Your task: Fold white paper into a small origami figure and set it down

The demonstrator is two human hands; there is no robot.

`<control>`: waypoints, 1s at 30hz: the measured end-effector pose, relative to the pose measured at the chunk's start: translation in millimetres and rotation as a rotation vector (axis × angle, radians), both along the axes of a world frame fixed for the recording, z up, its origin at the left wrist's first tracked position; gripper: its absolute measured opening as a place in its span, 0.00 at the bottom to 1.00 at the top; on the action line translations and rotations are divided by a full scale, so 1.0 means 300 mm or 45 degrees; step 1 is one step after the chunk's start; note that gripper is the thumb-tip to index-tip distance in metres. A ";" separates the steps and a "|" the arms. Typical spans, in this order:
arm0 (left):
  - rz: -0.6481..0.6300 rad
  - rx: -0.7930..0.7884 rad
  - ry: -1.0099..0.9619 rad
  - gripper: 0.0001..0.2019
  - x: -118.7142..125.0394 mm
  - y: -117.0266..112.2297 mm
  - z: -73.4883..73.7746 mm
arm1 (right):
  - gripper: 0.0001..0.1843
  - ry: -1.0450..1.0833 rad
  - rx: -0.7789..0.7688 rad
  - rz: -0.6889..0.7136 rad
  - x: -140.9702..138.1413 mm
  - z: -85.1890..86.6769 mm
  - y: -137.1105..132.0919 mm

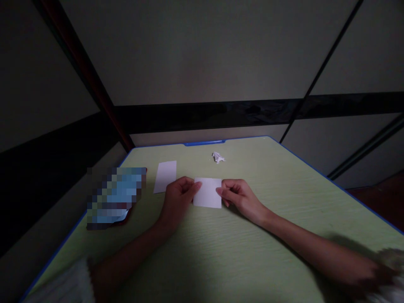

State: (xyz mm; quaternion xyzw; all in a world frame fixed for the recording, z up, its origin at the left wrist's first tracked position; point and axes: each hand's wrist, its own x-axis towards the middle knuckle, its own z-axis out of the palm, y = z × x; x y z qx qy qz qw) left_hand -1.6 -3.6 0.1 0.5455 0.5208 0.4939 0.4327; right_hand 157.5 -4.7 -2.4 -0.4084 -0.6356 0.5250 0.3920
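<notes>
A small white paper rectangle (pixel 208 192) lies on the pale green table (pixel 268 198) between my hands. My left hand (pixel 177 197) pinches its left edge with thumb and fingers. My right hand (pixel 237 195) pinches its right edge the same way. A second white paper rectangle (pixel 165 176) lies flat just left of my left hand. A small folded white paper figure (pixel 217 157) sits farther back, near the table's far edge.
A flat object, blurred out (pixel 115 195), lies at the table's left edge. The table has a blue rim (pixel 204 143). Pale panelled walls with dark frames stand behind it. The room is dim.
</notes>
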 end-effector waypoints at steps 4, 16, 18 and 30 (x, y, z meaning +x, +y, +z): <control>-0.125 -0.027 -0.051 0.08 0.003 0.004 -0.004 | 0.18 0.024 0.067 -0.099 0.004 -0.005 0.005; 0.031 -0.062 0.015 0.13 0.008 -0.010 0.014 | 0.18 -0.002 0.083 -0.120 0.001 -0.002 0.003; 0.011 -0.057 0.021 0.14 0.008 -0.010 0.014 | 0.18 0.004 0.078 -0.140 0.002 -0.002 0.004; -0.051 0.096 -0.020 0.07 -0.005 0.005 -0.007 | 0.14 0.124 0.006 -0.213 0.006 -0.004 0.017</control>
